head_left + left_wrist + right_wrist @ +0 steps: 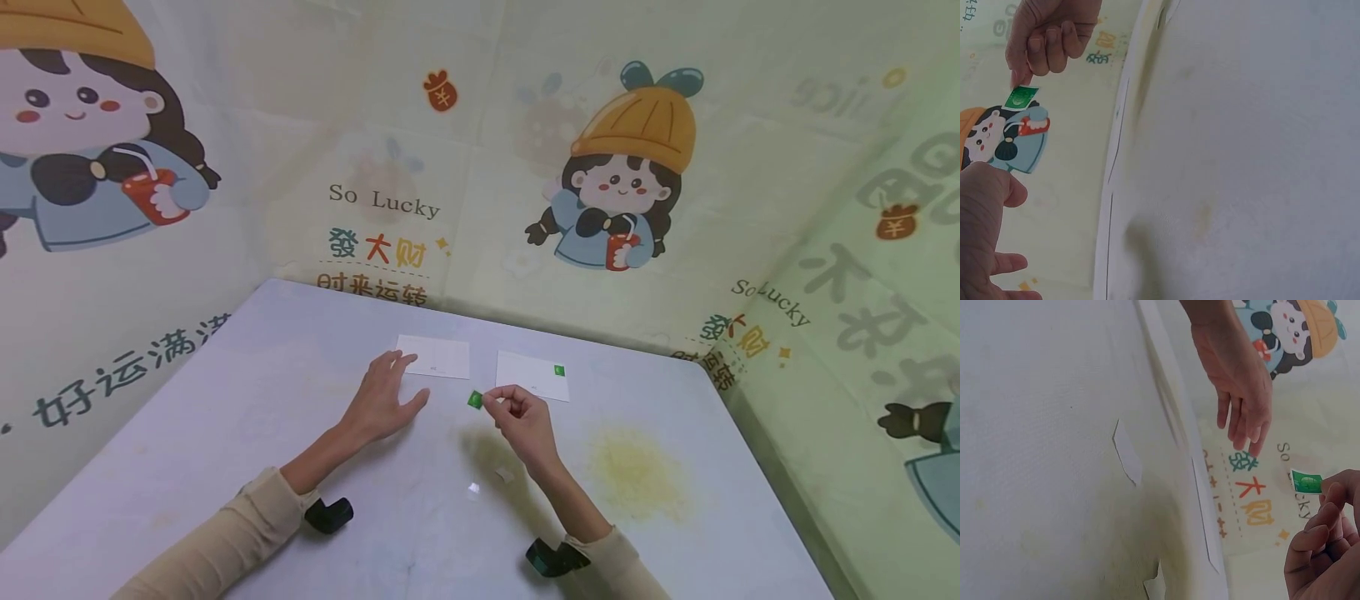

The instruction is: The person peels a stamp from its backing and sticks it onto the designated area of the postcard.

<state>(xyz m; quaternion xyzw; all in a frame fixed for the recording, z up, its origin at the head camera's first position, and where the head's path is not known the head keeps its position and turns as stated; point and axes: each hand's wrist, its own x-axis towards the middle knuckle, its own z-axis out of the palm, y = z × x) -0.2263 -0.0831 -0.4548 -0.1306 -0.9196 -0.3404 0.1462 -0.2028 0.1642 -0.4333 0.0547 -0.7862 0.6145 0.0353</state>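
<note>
Between thumb and forefinger, my right hand [527,425] pinches a small green stamp [476,400] by one edge, held above the table. The stamp's green face with a white border shows in the left wrist view [1020,98]. My left hand [384,400] has its fingers spread, its fingertips by the left edge of a white card [442,360]; whether they touch it I cannot tell. To the right lies a second white card [525,375], with another green stamp [559,371] at its upper right corner. My right hand is just in front of that card.
Two small scraps of pale paper, one whitish [504,474] and one shiny [473,489], lie on the white table [420,533] between my forearms. A yellowish stain [637,467] marks the table at right. Printed cloth [480,167] hangs behind and beside the table.
</note>
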